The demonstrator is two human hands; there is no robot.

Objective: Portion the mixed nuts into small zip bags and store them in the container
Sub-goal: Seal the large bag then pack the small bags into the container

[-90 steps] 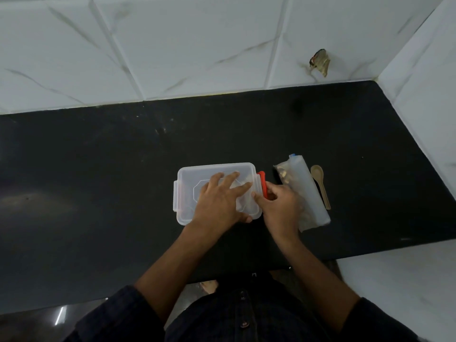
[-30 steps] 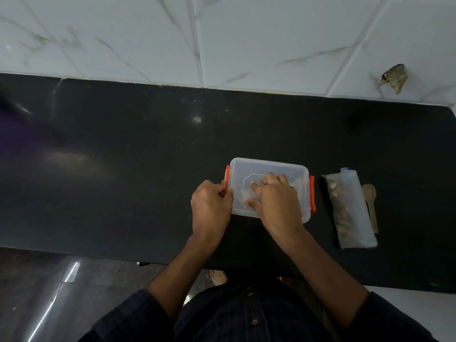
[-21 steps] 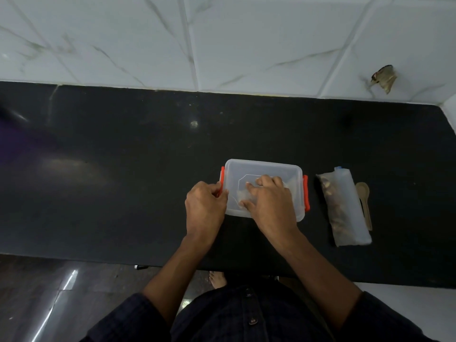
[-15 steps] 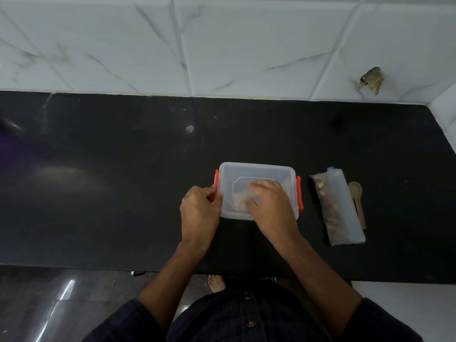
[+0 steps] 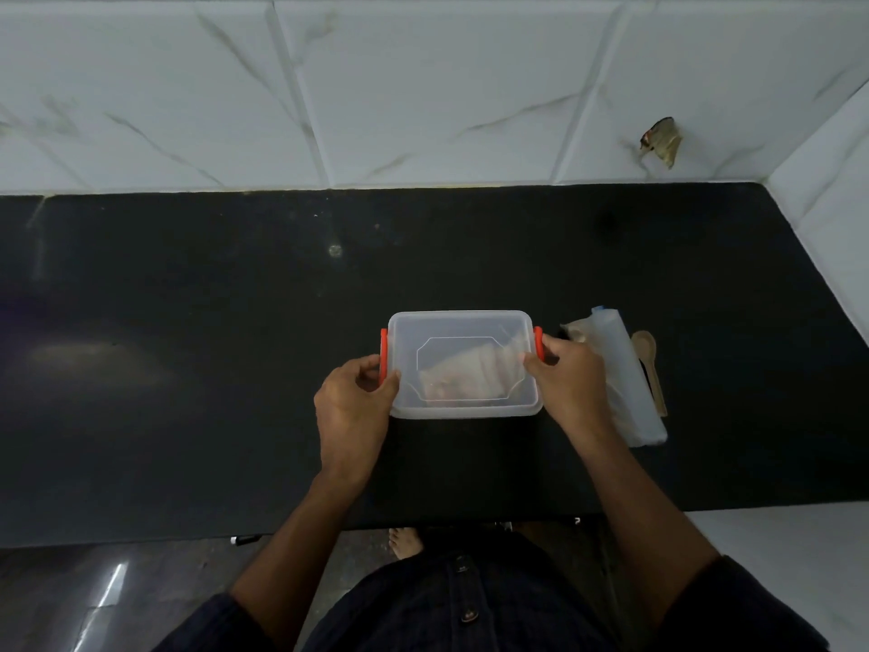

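Observation:
A clear plastic container [image 5: 463,331] with its lid on and orange clips at both ends sits on the black counter [image 5: 235,322]. Small zip bags of nuts [image 5: 463,378] show through the lid. My left hand [image 5: 352,407] grips the container's left end, thumb on the lid by the left clip [image 5: 383,355]. My right hand [image 5: 569,383] grips the right end at the right clip [image 5: 539,343]. A large bag of mixed nuts [image 5: 625,369] lies just right of the container, partly behind my right hand.
A wooden spoon [image 5: 651,369] lies beside the nut bag on its right. White marble-pattern tiled walls [image 5: 423,87] rise behind the counter and at its right. The counter's front edge runs just below my wrists.
My right hand left the lid's top and moved to the container's right end. Both orange clips are now down, and my left hand stays at the left end.

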